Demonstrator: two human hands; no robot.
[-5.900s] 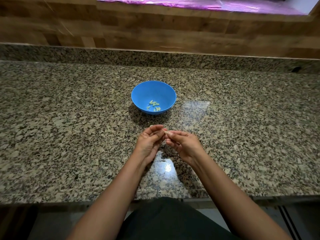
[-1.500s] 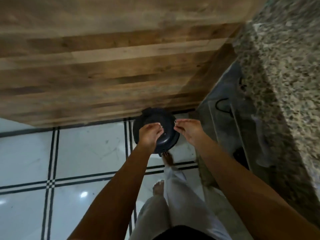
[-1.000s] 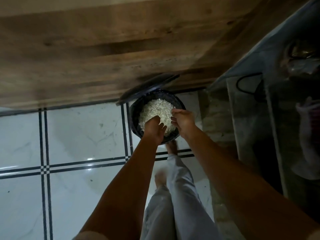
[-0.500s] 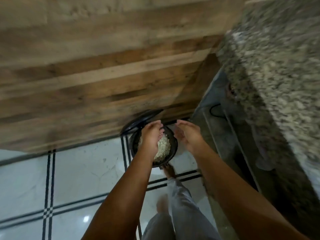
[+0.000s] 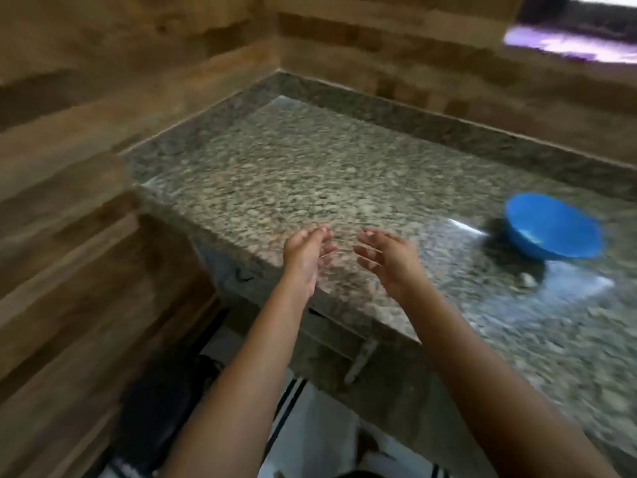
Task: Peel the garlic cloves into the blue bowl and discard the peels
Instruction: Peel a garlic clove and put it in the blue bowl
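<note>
The blue bowl (image 5: 554, 226) stands on the granite counter (image 5: 310, 174) at the right; its contents are blurred. A small pale bit (image 5: 526, 279), maybe garlic or peel, lies on the counter just in front of the bowl. My left hand (image 5: 306, 251) and my right hand (image 5: 386, 255) hover side by side over the counter's front left corner, palms facing each other, fingers relaxed and spread, holding nothing. Both are well left of the bowl. The whole view is motion-blurred.
Wood-look walls (image 5: 86, 167) close in the counter on the left and at the back. A dark bin (image 5: 155, 401) stands on the floor at lower left beside the wall. White tiled floor (image 5: 310, 436) shows below the counter's edge.
My view has swung up from the floor bin to the counter. Both hands have lifted away from the open bin of peels and now hover empty over the counter corner.
</note>
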